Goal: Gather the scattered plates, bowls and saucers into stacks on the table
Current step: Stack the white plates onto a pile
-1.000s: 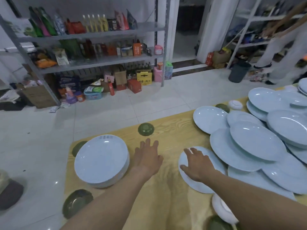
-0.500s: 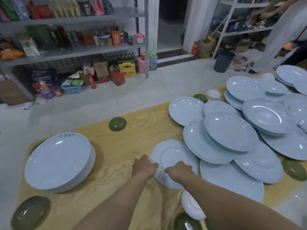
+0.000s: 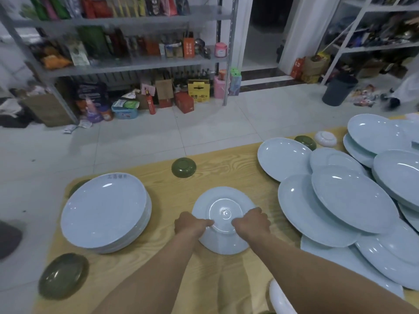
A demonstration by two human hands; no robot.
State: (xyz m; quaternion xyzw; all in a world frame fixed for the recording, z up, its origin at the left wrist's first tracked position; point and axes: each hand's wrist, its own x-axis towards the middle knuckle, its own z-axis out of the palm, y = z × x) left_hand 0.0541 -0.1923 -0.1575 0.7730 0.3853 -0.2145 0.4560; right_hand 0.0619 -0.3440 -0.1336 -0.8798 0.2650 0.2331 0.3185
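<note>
An upside-down pale blue plate (image 3: 223, 202) lies at the middle of the wooden table (image 3: 226, 171). My left hand (image 3: 190, 225) grips its near left rim and my right hand (image 3: 252, 222) grips its near right rim, thumbs on the underside. A neat stack of pale blue plates (image 3: 103, 211) stands to the left. Several loose pale blue plates (image 3: 353, 200) overlap in a heap on the right. Dark green saucers sit at the far middle (image 3: 183, 167), near left (image 3: 62, 275) and far right (image 3: 305, 141).
A small white bowl (image 3: 326, 138) lies upside down at the far right, another white bowl (image 3: 280, 299) near my right arm. Beyond the table's far edge are tiled floor, metal shelves (image 3: 136, 62) of goods and a dark bin (image 3: 339, 89).
Both hands have closed on the upside-down plate and drawn it left, away from the heap toward the table's middle. The view has shifted left.
</note>
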